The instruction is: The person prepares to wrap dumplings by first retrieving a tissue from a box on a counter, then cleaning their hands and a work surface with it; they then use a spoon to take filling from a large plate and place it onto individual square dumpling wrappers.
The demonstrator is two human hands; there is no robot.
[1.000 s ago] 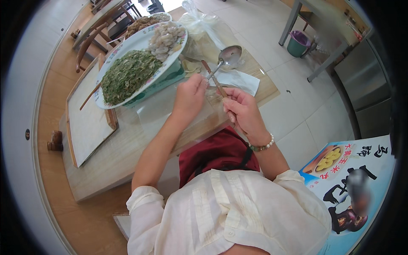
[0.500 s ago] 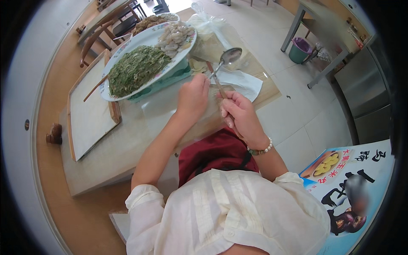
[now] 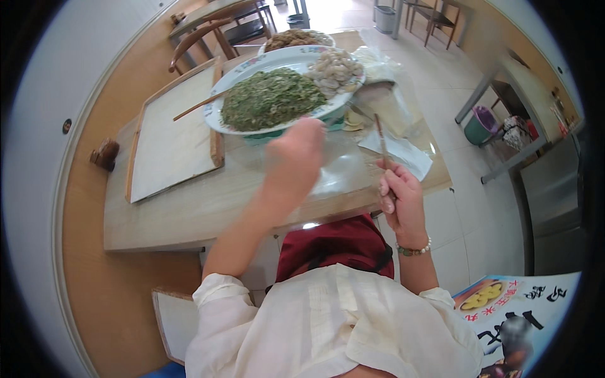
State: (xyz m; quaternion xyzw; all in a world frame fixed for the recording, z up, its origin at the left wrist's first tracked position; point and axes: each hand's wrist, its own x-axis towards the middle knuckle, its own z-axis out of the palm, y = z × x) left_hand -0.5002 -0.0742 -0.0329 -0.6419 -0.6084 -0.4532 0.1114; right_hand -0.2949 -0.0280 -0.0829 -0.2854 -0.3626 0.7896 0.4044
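Note:
My left hand (image 3: 295, 157) is blurred by motion in front of the oval plate (image 3: 217, 121). It looks closed around the handle of a metal spoon, whose smeared bowl (image 3: 379, 90) shows up and to the right. Closer to the table's right end, my right hand (image 3: 401, 192) grips a thin brown wooden stick (image 3: 380, 135), pointing up and away. Minced green filling (image 3: 271, 101) is heaped on the plate, with peeled shrimp (image 3: 334, 70) at its right end. Another wooden stick (image 3: 200, 105) rests against the filling and sticks out leftward.
A shallow wood-framed tray (image 3: 170, 135) with a pale surface lies left of the plate. Behind the plate is a bowl of brown filling (image 3: 293, 40). White paper (image 3: 403, 157) and a clear plastic bag (image 3: 403, 104) lie at the right. A printed board (image 3: 523, 315) stands at lower right.
My left hand has moved away from the stick in my right hand, toward the plate, and the spoon has blurred. The view has shifted, so the table sits farther right.

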